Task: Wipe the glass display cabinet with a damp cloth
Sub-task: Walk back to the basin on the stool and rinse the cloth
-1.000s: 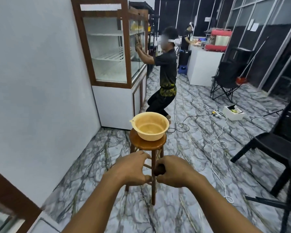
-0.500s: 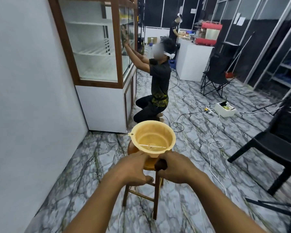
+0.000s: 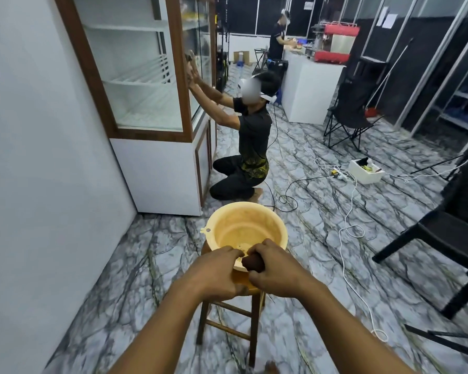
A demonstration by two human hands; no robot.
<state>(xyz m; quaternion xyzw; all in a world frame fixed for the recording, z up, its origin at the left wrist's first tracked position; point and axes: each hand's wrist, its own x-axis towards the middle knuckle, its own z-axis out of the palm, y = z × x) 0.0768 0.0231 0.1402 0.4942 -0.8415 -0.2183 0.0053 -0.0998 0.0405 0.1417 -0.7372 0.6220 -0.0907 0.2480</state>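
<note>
A dark brown cloth (image 3: 252, 262) is bunched between my two hands, just over the near rim of a yellow plastic basin (image 3: 222, 222). My right hand (image 3: 274, 268) grips the cloth with curled fingers. My left hand (image 3: 214, 273) is curled at the cloth's other end; most of the cloth is hidden inside the fists. The basin stands on a round wooden stool (image 3: 251, 314). The glass display cabinet (image 3: 146, 76), wood-framed on a white base, stands against the left wall beyond the stool.
A kneeling person (image 3: 250, 147) has both hands on the cabinet's front glass. White and black cables (image 3: 346, 238) trail across the marble floor. A black chair (image 3: 443, 233) stands at right, a white box (image 3: 365, 172) and a folding chair (image 3: 349, 114) farther back.
I have come closer to the stool and look down on the basin. My hands, still bunched on the cloth, now sit over the basin's near rim. The other person has sunk from crouching to kneeling.
</note>
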